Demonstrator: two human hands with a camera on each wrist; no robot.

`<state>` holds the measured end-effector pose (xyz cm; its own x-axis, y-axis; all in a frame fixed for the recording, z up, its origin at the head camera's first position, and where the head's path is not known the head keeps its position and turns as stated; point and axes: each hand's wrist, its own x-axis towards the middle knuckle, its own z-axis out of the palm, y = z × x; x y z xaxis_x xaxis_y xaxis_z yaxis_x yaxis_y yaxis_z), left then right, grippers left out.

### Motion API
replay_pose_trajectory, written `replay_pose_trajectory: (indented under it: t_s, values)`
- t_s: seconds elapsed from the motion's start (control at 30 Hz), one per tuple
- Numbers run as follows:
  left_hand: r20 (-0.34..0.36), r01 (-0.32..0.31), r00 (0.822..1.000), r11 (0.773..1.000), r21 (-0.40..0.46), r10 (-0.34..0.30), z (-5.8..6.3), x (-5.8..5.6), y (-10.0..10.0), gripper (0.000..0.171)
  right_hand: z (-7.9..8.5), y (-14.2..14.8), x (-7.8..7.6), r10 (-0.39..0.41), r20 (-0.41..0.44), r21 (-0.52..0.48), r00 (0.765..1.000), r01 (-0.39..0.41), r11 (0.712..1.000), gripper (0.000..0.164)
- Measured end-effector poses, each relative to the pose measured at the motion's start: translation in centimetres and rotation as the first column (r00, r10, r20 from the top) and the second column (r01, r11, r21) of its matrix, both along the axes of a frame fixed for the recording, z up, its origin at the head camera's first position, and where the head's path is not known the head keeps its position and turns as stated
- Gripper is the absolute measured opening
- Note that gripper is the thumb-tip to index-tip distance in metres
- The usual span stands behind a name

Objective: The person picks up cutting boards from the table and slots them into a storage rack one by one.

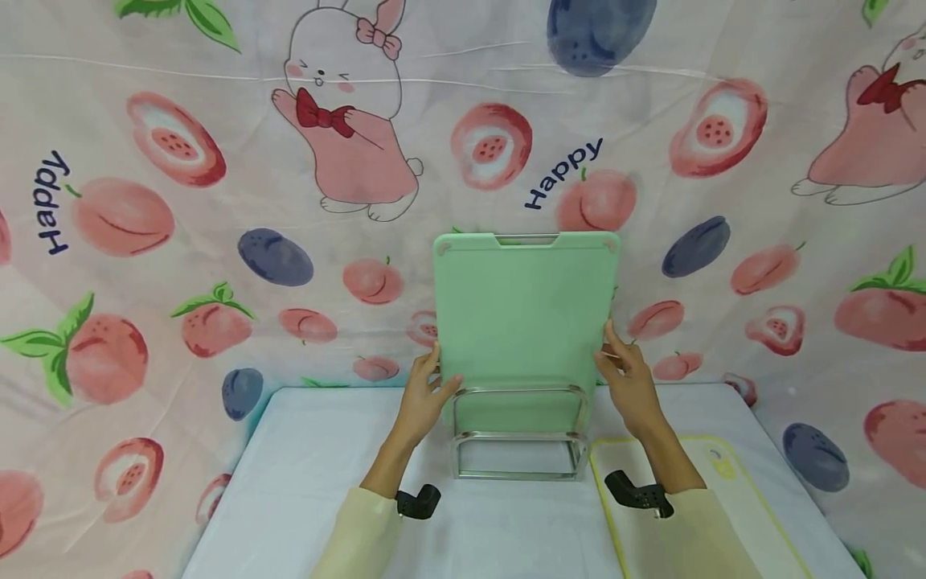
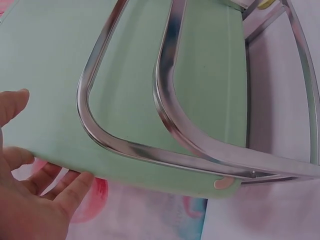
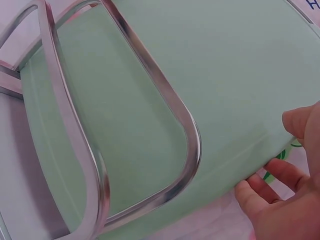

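Note:
A light green cutting board (image 1: 526, 322) stands upright in a silver metal rack (image 1: 518, 437) at the middle of the table. My left hand (image 1: 422, 396) holds the board's left edge, thumb toward the front face and fingers at the edge. On the opposite side, my right hand (image 1: 631, 388) holds the right edge in much the same way. Both wrist views show the rack's curved bars in front of the green board (image 2: 55, 90). The parts of the fingers behind the board are hidden.
A white cutting board with a yellow rim (image 1: 723, 507) lies flat at the table's right, partly under my right forearm. The table (image 1: 333, 442) has a white cover. Behind it hangs a curtain (image 1: 477, 48) printed with fruit and rabbits.

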<state>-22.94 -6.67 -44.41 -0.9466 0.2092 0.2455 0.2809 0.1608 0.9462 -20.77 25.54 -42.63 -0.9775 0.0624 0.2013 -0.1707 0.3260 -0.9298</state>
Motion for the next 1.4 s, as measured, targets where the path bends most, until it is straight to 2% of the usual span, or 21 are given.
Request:
replay_pose_trajectory:
  t_s: [0.03,0.07,0.27,0.3,0.37,0.6,0.83,0.93,1.1,1.2,1.27,1.4]
  values:
    - [-0.002,-0.012,1.000,1.000,0.001,0.012,-0.5,-0.3,0.0,0.077,0.0,0.0,0.0,0.001,0.005,0.000,1.000,-0.001,1.000,0.059]
    - [-0.003,-0.019,1.000,1.000,0.002,0.019,-0.2,-0.1,0.1,0.077,0.0,0.0,0.0,0.007,0.007,0.004,1.000,-0.007,1.000,0.060]
    - [-0.015,-0.076,0.997,0.997,0.009,0.076,-0.5,0.1,0.5,0.076,0.7,-0.2,0.4,0.054,0.046,0.051,0.997,-0.056,0.997,0.067]
    - [-0.023,-0.089,0.996,0.996,0.005,0.089,-1.0,0.0,0.5,0.076,0.8,-0.2,0.5,0.058,0.053,0.061,0.997,-0.061,0.996,0.068]
    - [-0.029,-0.104,0.994,0.995,0.008,0.104,-1.1,0.2,0.6,0.075,0.4,-0.1,0.4,0.060,0.057,0.085,0.997,-0.065,0.994,0.069]
    - [-0.058,-0.105,0.993,0.994,-0.009,0.104,-0.9,0.8,0.8,0.073,0.4,-0.2,1.1,0.067,0.051,0.124,0.996,-0.073,0.990,0.071]
    - [-0.032,-0.106,0.994,0.993,-0.047,0.104,-0.8,1.1,0.7,0.073,0.3,-0.2,1.8,0.085,0.044,0.138,0.995,-0.090,0.986,0.070]
    - [-0.043,-0.102,0.994,0.993,-0.060,0.100,-0.7,1.3,0.6,0.073,0.2,-0.2,2.0,0.083,0.044,0.147,0.996,-0.089,0.985,0.069]
    - [-0.024,-0.105,0.994,0.994,0.003,0.105,-0.8,1.8,0.4,0.068,0.1,0.0,2.5,0.078,0.038,0.157,0.996,-0.083,0.984,0.067]
    - [-0.022,-0.119,0.993,0.991,0.053,0.120,-0.8,2.3,0.4,0.062,-0.2,0.3,2.8,0.070,0.039,0.174,0.997,-0.075,0.982,0.067]
    - [-0.054,-0.132,0.989,0.989,0.060,0.135,-0.6,3.1,0.7,0.058,-0.4,0.5,3.0,0.063,0.050,0.187,0.997,-0.071,0.980,0.066]
    - [-0.174,-0.164,0.968,0.981,0.107,0.181,0.3,5.9,1.9,0.052,-1.1,1.3,3.8,0.055,0.068,0.204,0.996,-0.068,0.977,0.065]
